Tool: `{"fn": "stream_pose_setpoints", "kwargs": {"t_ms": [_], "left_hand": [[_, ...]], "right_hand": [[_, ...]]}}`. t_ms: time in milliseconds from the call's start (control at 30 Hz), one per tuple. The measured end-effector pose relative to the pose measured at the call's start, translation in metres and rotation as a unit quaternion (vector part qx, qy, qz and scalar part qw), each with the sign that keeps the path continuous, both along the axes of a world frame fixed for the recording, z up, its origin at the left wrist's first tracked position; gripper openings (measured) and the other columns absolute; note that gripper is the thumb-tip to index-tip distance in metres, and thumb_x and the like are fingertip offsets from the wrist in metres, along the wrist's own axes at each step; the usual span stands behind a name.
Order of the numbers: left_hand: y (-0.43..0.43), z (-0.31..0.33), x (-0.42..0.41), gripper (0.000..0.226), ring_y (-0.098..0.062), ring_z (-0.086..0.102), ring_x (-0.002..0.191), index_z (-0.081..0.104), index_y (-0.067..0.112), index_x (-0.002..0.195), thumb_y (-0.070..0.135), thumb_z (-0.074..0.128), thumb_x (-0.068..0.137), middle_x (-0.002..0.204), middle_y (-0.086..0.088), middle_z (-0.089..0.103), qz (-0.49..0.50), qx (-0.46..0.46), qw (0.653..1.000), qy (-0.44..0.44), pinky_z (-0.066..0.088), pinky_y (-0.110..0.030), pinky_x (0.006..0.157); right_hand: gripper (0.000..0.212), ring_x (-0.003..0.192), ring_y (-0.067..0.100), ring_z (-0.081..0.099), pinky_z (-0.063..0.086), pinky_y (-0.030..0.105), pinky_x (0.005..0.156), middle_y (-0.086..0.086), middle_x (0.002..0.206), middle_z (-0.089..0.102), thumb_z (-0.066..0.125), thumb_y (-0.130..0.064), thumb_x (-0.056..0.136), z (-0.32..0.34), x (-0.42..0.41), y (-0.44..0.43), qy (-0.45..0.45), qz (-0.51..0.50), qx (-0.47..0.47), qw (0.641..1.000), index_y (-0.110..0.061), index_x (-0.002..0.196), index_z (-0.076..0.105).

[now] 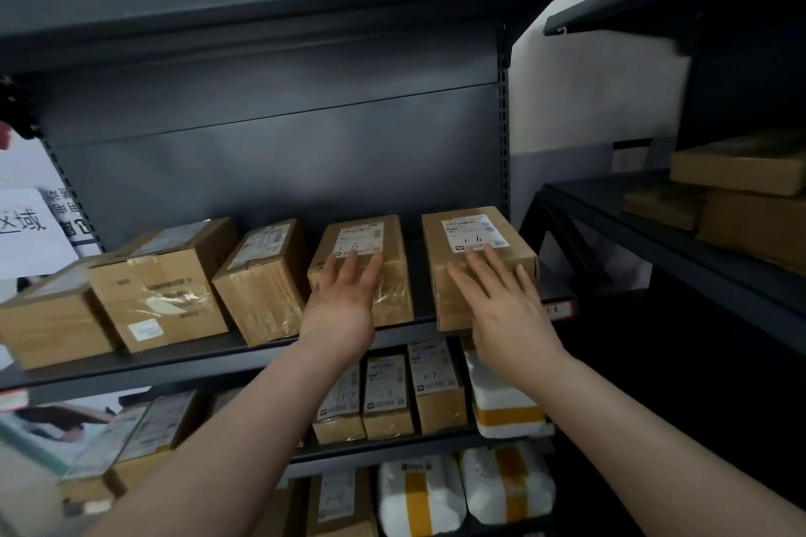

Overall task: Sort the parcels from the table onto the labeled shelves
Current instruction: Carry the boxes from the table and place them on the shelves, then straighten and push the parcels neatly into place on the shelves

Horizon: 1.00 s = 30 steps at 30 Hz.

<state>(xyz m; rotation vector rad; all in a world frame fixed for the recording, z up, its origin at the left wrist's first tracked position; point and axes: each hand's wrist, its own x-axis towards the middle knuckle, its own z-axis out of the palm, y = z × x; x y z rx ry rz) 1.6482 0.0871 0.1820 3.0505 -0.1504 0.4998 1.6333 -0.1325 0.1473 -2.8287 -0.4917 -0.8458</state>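
Observation:
Two brown cardboard parcels marked "1-6" stand side by side at the right end of a dark shelf (209, 355). My left hand (344, 301) lies flat with straight fingers on the front of the left parcel (388, 240). My right hand (501, 305) presses with spread fingers on the front top of the right parcel (453, 288), which overhangs the shelf edge a little. A small label (558, 310) on the shelf edge reads "1-6".
Three more cardboard boxes (161, 292) fill the same shelf to the left. The shelf below holds small boxes marked "1-7" (436, 388) and a white padded bag (506, 405). Another dark rack (654, 231) with brown parcels (750, 170) stands at the right.

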Motion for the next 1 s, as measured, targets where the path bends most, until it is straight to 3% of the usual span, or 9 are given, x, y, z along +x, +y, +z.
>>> {"fn": "stream_pose_setpoints", "kwargs": {"t_ms": [133, 300, 500, 667, 767, 867, 1000], "left_hand": [[-0.01, 0.006, 0.01, 0.101, -0.029, -0.009, 0.148, -0.006, 0.037, 0.152, 0.001, 0.059, 0.085, 0.163, 0.0, -0.005, -0.005, -0.007, 0.999, 0.032, 0.027, -0.048, 0.116], [-0.016, 0.006, 0.021, 0.108, -0.027, -0.013, 0.148, -0.011, 0.038, 0.151, 0.003, 0.065, 0.083, 0.162, 0.002, -0.011, -0.008, 0.0, 0.999, 0.046, 0.029, -0.048, 0.115], [0.015, -0.022, 0.002, 0.097, -0.02, -0.011, 0.148, -0.003, 0.036, 0.153, 0.003, 0.06, 0.085, 0.162, 0.0, -0.01, -0.056, -0.063, 0.994, -0.065, 0.022, -0.04, 0.119], [0.087, -0.026, -0.018, 0.09, -0.019, -0.02, 0.146, -0.005, 0.024, 0.154, 0.008, 0.054, 0.088, 0.162, -0.004, -0.012, 0.004, -0.012, 0.991, -0.13, 0.004, -0.043, 0.122], [0.125, -0.018, -0.023, 0.093, -0.02, -0.022, 0.145, -0.011, 0.019, 0.153, 0.005, 0.053, 0.087, 0.161, -0.005, -0.018, 0.041, -0.011, 0.993, -0.113, -0.008, -0.035, 0.114], [0.144, -0.011, -0.02, 0.1, -0.019, -0.02, 0.146, -0.018, 0.029, 0.151, 0.003, 0.054, 0.087, 0.16, -0.001, -0.02, 0.028, -0.016, 0.998, -0.057, -0.003, -0.034, 0.112], [0.143, -0.005, -0.001, 0.102, -0.022, -0.012, 0.148, -0.008, 0.031, 0.153, 0.003, 0.062, 0.084, 0.162, -0.001, -0.011, 0.01, -0.014, 0.999, -0.039, 0.017, -0.039, 0.117]], "right_hand": [[0.086, 0.146, 0.017, -0.016, 0.008, 0.045, 0.117, -0.003, 0.16, -0.002, 0.059, -0.004, 0.082, 0.009, 0.02, 0.006, 0.066, 0.011, 0.062, 0.996, -0.028, 0.151, 0.013], [0.092, 0.145, 0.016, -0.017, -0.003, 0.041, 0.115, -0.008, 0.159, -0.003, 0.063, -0.006, 0.079, 0.019, 0.034, 0.011, 0.096, -0.012, 0.076, 0.992, -0.031, 0.149, 0.01], [0.076, 0.145, 0.016, -0.019, -0.008, 0.039, 0.116, -0.001, 0.161, -0.003, 0.056, -0.005, 0.084, 0.009, 0.024, 0.044, 0.026, 0.05, 0.044, 0.997, -0.025, 0.149, 0.021], [0.073, 0.144, 0.013, -0.019, -0.005, 0.04, 0.117, -0.002, 0.161, -0.004, 0.057, -0.009, 0.085, 0.008, 0.018, 0.104, 0.02, 0.109, 0.04, 0.993, -0.026, 0.148, 0.023], [0.075, 0.143, 0.012, -0.022, -0.008, 0.038, 0.116, -0.002, 0.161, -0.005, 0.056, -0.009, 0.086, 0.009, 0.017, 0.137, 0.025, 0.127, 0.046, 0.991, -0.025, 0.149, 0.019], [0.08, 0.142, 0.014, -0.025, -0.013, 0.038, 0.113, -0.001, 0.161, -0.007, 0.056, -0.01, 0.087, 0.011, 0.022, 0.162, 0.028, 0.099, 0.052, 0.993, -0.025, 0.151, 0.012], [0.081, 0.144, 0.019, -0.02, -0.01, 0.044, 0.115, 0.001, 0.161, -0.004, 0.056, -0.013, 0.087, 0.009, 0.027, 0.175, 0.04, 0.067, 0.065, 0.995, -0.024, 0.152, 0.01]]}}
